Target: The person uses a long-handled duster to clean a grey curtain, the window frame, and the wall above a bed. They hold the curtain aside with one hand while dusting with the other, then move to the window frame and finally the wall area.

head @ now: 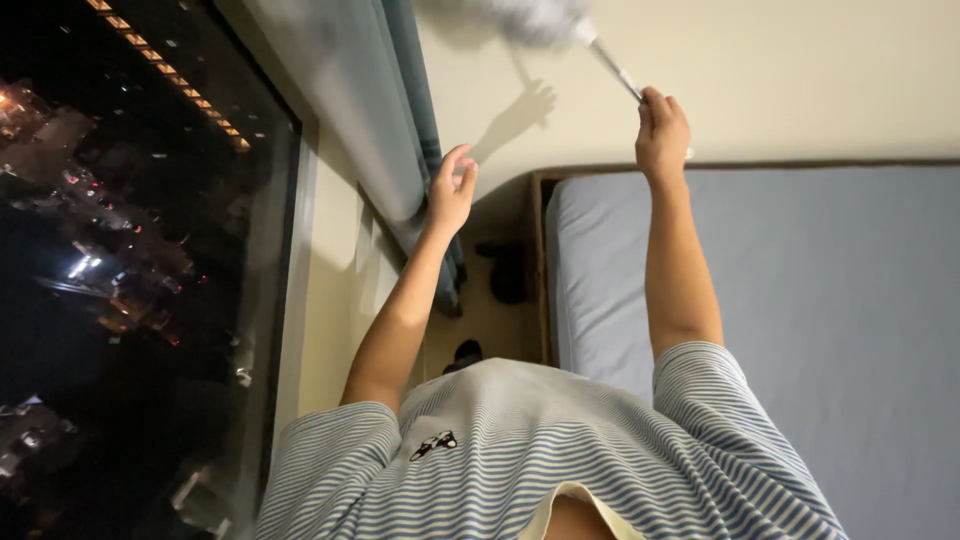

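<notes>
My right hand [662,135] is raised toward the cream wall and is shut on the thin white handle of a duster [612,62]. The duster's fluffy grey-white head [540,18] touches the wall at the top edge of the view. My left hand [452,190] is lifted beside the grey-green curtain [425,90], its fingers loosely curved and apart, holding nothing. Shadows of a hand and the handle fall on the wall between the two hands. Both forearms reach out from my blue-and-white striped shirt [540,450].
A bed with a blue-grey sheet [800,300] and a wooden frame [540,260] fills the right side. A large dark window [130,250] showing night city lights takes up the left. Dark slippers [505,270] lie on the floor between bed and curtain.
</notes>
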